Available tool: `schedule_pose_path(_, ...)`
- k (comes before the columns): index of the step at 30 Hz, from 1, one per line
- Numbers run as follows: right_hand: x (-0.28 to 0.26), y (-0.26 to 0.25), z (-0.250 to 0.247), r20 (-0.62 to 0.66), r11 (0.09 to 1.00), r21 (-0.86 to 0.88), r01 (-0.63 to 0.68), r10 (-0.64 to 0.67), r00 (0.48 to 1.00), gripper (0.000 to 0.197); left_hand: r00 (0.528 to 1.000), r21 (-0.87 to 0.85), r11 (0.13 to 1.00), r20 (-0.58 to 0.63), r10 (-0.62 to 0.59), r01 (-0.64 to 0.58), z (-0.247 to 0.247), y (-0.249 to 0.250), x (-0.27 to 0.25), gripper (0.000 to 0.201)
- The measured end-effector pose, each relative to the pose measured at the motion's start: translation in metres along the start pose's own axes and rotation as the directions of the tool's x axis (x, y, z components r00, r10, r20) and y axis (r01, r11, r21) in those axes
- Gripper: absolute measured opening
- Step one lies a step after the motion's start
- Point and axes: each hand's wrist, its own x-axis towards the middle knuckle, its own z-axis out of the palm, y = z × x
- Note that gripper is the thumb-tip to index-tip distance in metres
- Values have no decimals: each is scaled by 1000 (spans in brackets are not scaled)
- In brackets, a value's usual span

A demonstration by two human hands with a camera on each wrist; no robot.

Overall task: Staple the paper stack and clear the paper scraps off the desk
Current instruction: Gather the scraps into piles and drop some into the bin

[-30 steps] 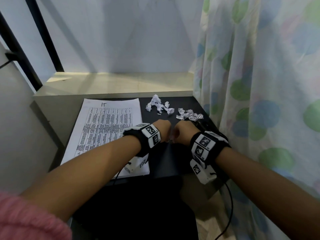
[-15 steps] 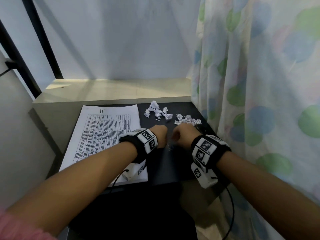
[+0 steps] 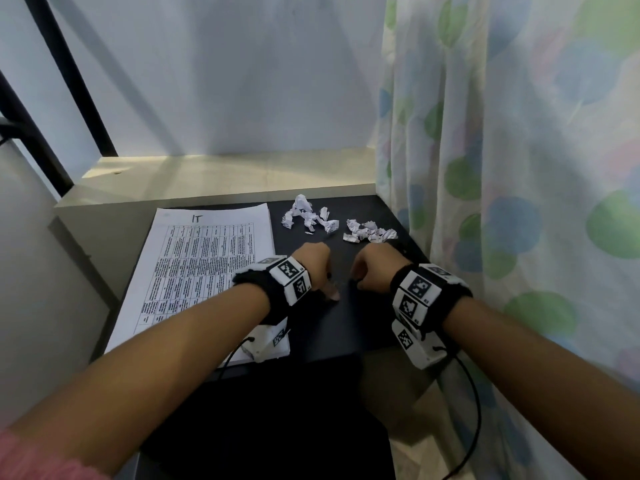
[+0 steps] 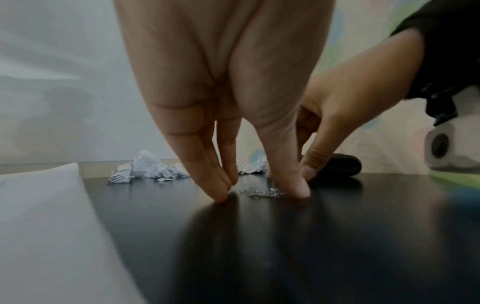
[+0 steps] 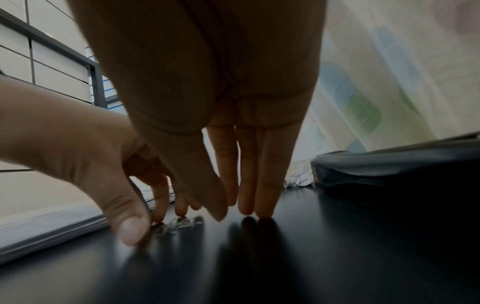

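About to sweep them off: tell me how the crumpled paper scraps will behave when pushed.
The scraps look light and loosely crumpled, so they would probably scatter or tumble rather than slide together. The dark desk looks glossy, so they may skid easily.

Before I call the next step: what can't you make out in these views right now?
- Metal bits between both hands: head view hides them; wrist views too small, blurred.
- Dark object by the curtain: right wrist view too dark; left wrist view, right hand covers it.
- Paper stack print: too small.

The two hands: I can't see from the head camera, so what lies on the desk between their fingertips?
A small heap of loose staples lies on the black desk between the left hand and right hand, clearest in the left wrist view.
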Motion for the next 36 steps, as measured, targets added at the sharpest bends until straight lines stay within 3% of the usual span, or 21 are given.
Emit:
schedule_pose_path(9, -7, 5, 2, -54, 1000, 16, 12, -11, 998, 22, 1000, 140, 990, -25, -10, 13, 12, 23, -14, 27)
schedule_pose_path(17, -21, 1, 7, -60, 1000, 4, 8, -7, 998, 23, 998, 186, 982, -56, -6, 17, 10, 44, -26, 31)
schedule_pose_path(24, -25, 2, 5, -50, 999, 51, 15, -12, 999, 22, 994, 154, 984, -75, -84, 94, 5, 37, -26, 26)
schedule_pose_path(36, -15, 2, 3, -35, 998, 51, 30, -28, 999, 23, 998, 87, 996, 52, -28, 24, -2, 16, -15, 33)
